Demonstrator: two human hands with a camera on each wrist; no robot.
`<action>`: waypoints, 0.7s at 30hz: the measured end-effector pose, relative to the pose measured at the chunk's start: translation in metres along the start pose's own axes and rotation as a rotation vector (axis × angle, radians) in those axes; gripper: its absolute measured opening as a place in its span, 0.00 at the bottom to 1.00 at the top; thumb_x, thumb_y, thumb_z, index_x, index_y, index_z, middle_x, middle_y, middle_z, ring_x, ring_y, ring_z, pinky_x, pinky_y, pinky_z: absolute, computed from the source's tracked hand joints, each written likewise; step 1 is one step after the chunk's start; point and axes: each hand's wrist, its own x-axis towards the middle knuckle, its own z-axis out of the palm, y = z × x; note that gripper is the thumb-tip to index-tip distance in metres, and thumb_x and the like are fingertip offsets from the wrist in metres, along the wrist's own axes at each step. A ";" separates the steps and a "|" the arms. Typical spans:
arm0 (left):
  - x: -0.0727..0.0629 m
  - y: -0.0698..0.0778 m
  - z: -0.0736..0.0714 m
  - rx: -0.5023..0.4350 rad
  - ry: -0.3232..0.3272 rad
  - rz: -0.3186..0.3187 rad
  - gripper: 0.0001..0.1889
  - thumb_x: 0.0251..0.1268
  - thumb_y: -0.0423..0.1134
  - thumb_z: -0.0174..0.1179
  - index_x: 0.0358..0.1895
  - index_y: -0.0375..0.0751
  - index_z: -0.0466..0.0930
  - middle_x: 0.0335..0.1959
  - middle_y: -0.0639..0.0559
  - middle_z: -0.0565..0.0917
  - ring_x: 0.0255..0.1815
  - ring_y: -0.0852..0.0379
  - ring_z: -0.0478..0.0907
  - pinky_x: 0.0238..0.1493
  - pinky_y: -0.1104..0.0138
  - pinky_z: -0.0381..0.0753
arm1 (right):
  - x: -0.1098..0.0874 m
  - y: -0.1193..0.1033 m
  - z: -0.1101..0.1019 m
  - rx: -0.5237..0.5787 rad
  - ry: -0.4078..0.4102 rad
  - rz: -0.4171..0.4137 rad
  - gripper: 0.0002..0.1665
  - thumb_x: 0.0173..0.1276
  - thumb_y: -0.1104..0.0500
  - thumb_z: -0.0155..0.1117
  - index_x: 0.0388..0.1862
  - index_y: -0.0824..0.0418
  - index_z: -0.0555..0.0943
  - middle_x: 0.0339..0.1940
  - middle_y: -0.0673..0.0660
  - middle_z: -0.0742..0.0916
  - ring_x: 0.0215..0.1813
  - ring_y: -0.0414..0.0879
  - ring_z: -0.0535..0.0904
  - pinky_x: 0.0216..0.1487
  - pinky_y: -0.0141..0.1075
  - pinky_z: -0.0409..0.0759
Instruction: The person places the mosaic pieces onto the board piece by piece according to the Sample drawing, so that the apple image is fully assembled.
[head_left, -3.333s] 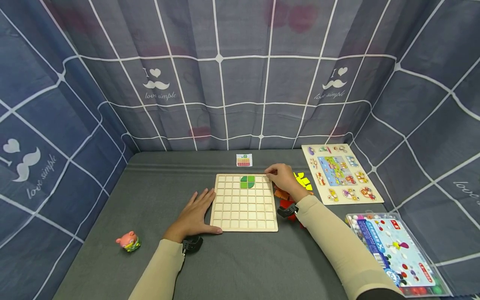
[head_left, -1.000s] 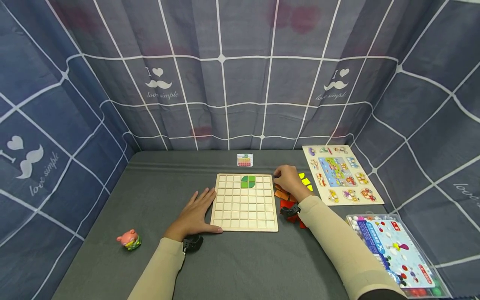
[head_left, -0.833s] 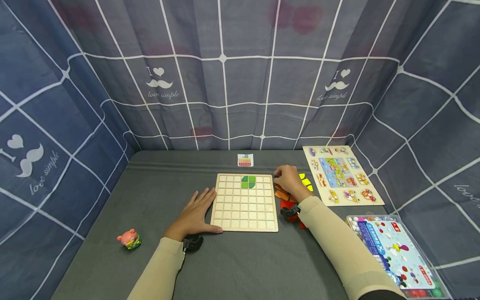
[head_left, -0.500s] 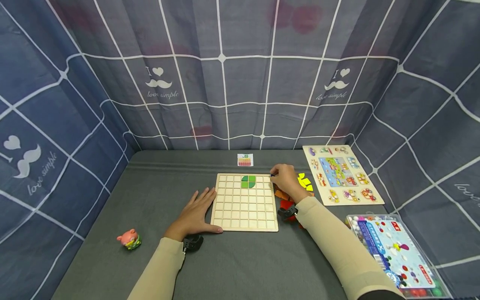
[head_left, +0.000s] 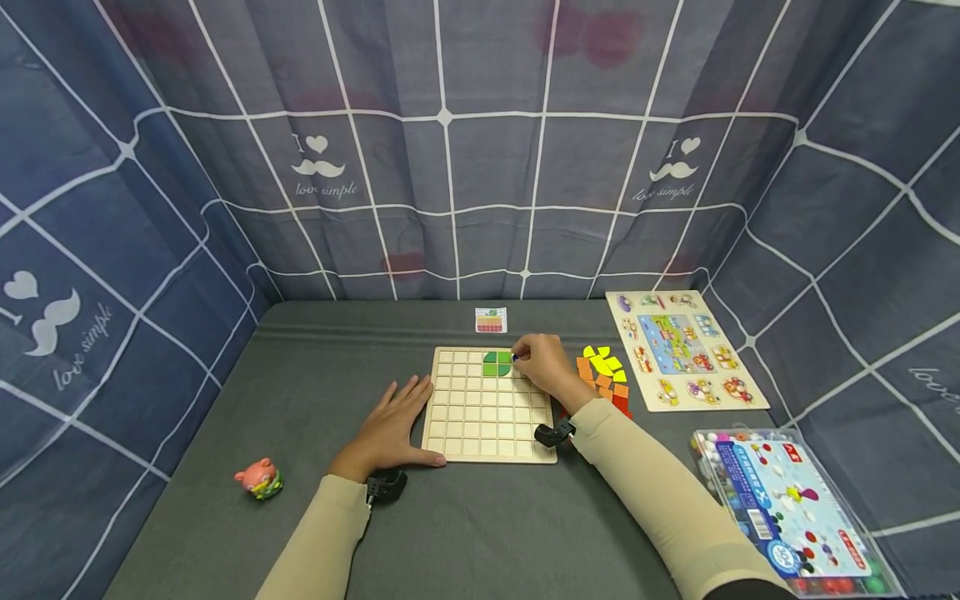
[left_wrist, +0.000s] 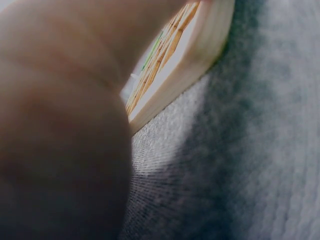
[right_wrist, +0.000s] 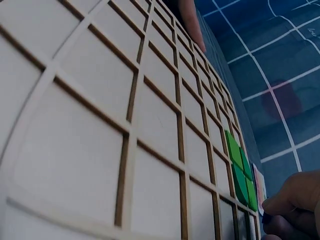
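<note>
A square wooden grid board (head_left: 480,417) lies flat on the grey table. Four-part green tiles (head_left: 497,363) form a leaf-like cluster in its upper rows. My left hand (head_left: 390,425) rests along the board's left edge with fingers and thumb spread; in the left wrist view its blurred hand (left_wrist: 60,110) partly hides the board's corner (left_wrist: 170,85). Over the upper right of the board, my right hand (head_left: 546,367) pinches a small dark blue piece (head_left: 515,357), just right of the green tiles. Most of that piece is covered by the fingertips, also in the right wrist view.
Yellow tiles (head_left: 606,362) and orange tiles (head_left: 585,368) lie right of the board, with red ones (head_left: 621,400) partly behind the right arm. A pattern card (head_left: 491,320) sits behind the board. A picture puzzle (head_left: 682,350), a boxed set (head_left: 795,508) and a pig toy (head_left: 258,478) stand around.
My right hand has moved left from beside the tile pile onto the board, carrying the dark blue piece towards the green tiles. More loose tiles are uncovered. The left hand stays put.
</note>
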 end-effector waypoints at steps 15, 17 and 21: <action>0.000 0.000 -0.003 -0.004 -0.007 0.015 0.73 0.44 0.83 0.68 0.86 0.38 0.50 0.86 0.44 0.51 0.85 0.44 0.45 0.81 0.43 0.37 | 0.004 -0.014 0.022 0.060 -0.003 -0.105 0.08 0.69 0.69 0.73 0.46 0.65 0.90 0.37 0.52 0.89 0.39 0.43 0.85 0.41 0.35 0.86; -0.001 0.000 -0.003 -0.011 -0.007 0.009 0.73 0.44 0.83 0.68 0.86 0.38 0.50 0.86 0.45 0.51 0.85 0.44 0.45 0.81 0.43 0.37 | 0.004 -0.015 0.024 0.073 -0.017 -0.114 0.08 0.69 0.69 0.73 0.46 0.65 0.90 0.37 0.51 0.89 0.39 0.42 0.85 0.41 0.35 0.86; -0.001 0.001 0.000 -0.015 -0.023 -0.001 0.73 0.44 0.84 0.67 0.87 0.40 0.48 0.87 0.46 0.49 0.86 0.46 0.43 0.82 0.46 0.35 | 0.003 -0.017 0.029 0.065 -0.048 -0.119 0.08 0.70 0.68 0.73 0.46 0.63 0.91 0.36 0.50 0.88 0.38 0.41 0.84 0.40 0.36 0.85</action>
